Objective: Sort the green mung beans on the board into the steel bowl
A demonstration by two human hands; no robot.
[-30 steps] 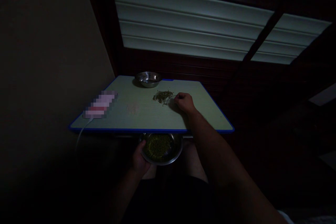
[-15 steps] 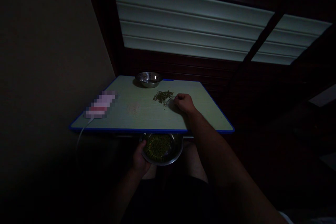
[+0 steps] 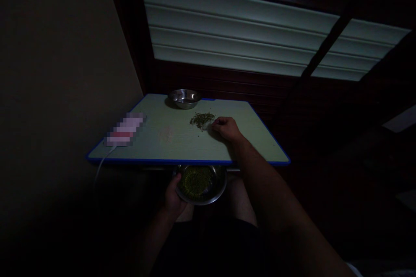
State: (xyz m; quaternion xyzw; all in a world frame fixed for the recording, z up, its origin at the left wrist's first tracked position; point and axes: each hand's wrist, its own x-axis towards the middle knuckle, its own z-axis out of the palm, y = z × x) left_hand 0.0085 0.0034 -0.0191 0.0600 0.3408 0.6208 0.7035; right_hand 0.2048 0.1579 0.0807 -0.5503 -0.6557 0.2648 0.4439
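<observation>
Dark reddish wood frames the pale slatted panels (image 3: 227,28) beyond a light green tabletop (image 3: 156,151) with a blue edge, and a plain wall (image 3: 65,52) rises at the left (the whole room is dim). Near the far edge of the tabletop, left of centre, an upright metal bowl (image 3: 184,104) shows a shiny inside. A loose pile of small seeds (image 3: 201,119) lies to the right of that bowl and nearer the person, with a few strays around it. The right hand (image 3: 227,128) is at the pile's right side, its fingers curled and drawn together; whether they pinch anything is too dark to tell (a faint, clear shape shows just beside the fingertips).

Below the near edge, above the person's legs (image 3: 242,201), the left hand (image 3: 173,197) grips a wide steel basin (image 3: 208,202) by its left side, thumb over the rim. Greenish seeds (image 3: 195,181) cover much of its bottom. At the tabletop's left end lies a pixelated pink item (image 3: 125,130), with a white cable (image 3: 100,164) hanging over the edge.
</observation>
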